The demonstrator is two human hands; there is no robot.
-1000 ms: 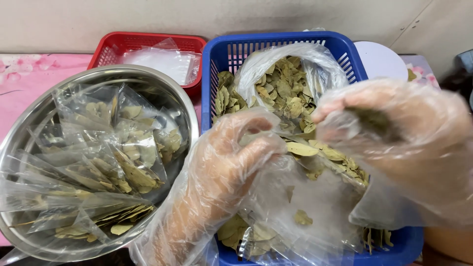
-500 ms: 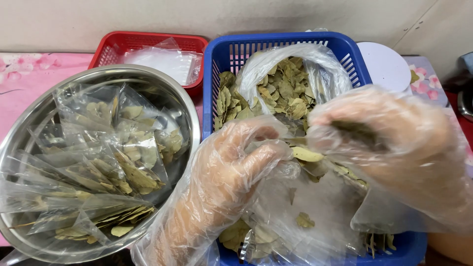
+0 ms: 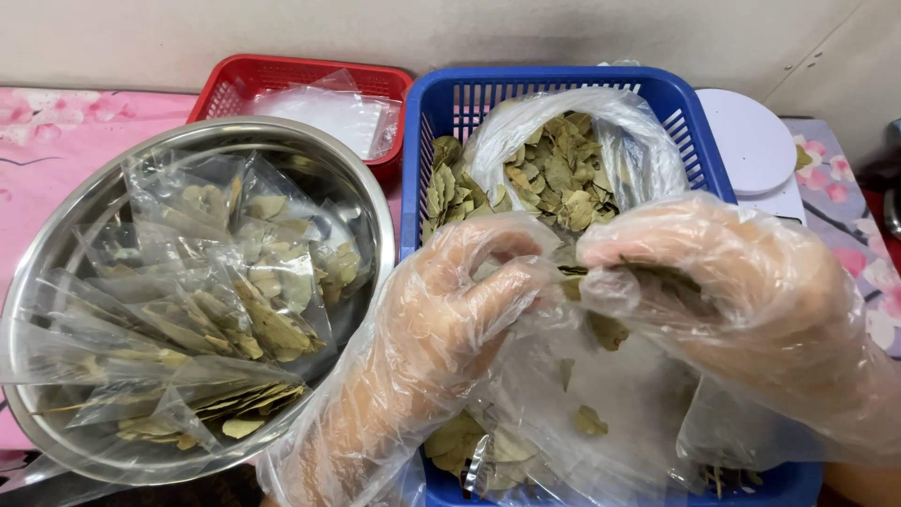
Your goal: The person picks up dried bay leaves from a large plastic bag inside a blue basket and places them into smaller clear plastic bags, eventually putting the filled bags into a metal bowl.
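Observation:
Both my hands wear loose clear plastic gloves and work over a blue plastic basket [image 3: 690,127] filled with dried green-brown leaves [image 3: 554,174]. My left hand [image 3: 450,310] pinches the mouth of a small clear plastic bag [image 3: 582,404] that hangs below it with a few leaves inside. My right hand [image 3: 741,291] is closed around a bunch of dried leaves right at the bag's opening, touching the left hand's fingertips. A larger open clear bag of leaves lies at the back of the basket.
A steel bowl [image 3: 56,253] at left holds several small clear bags filled with leaves. Behind it stands a red basket [image 3: 235,80] with empty clear bags. A white round scale [image 3: 751,141] sits right of the blue basket on a pink flowered cloth [image 3: 56,127].
My right hand has moved left and down to meet the left hand at the small bag's mouth. The left hand has stayed about where it was.

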